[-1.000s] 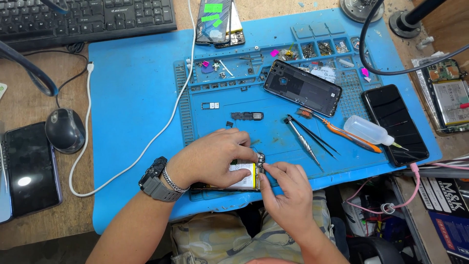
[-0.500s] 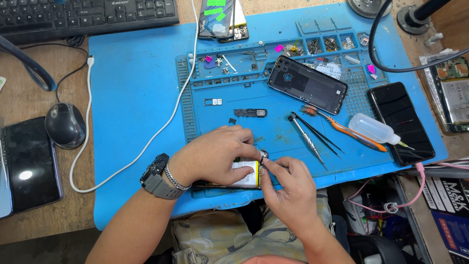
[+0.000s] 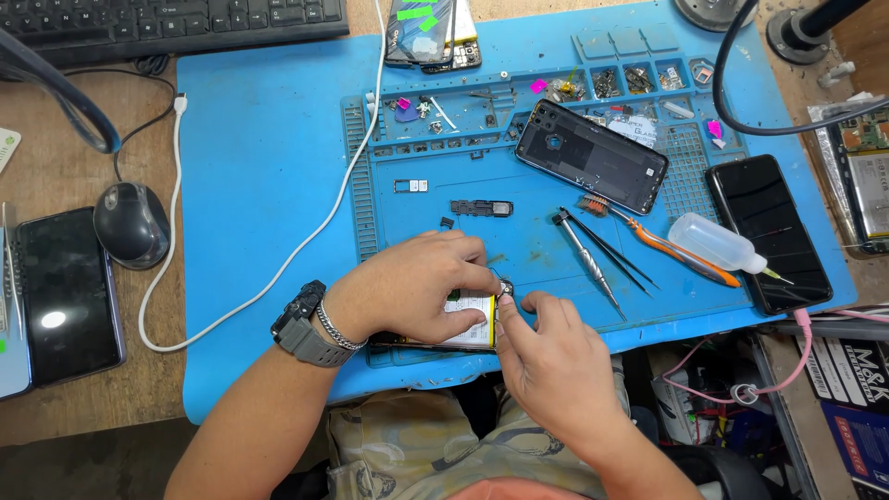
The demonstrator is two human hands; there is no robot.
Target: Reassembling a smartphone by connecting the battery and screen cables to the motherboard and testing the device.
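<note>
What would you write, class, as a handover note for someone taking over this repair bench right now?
Left hand: pressing down on the opened phone at the blue mat's near edge.
Right hand: fingertips pinching a small round part at the phone's top corner.
Done: back cover off, lying further up the mat.
Left: phone is open; tweezers and screwdriver lie unused to the right.

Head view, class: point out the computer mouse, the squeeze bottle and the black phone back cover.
computer mouse (image 3: 131, 223), head view, middle of its black top.
squeeze bottle (image 3: 711, 243), head view, middle of its clear body.
black phone back cover (image 3: 593, 157), head view, centre of its inner face.
</note>
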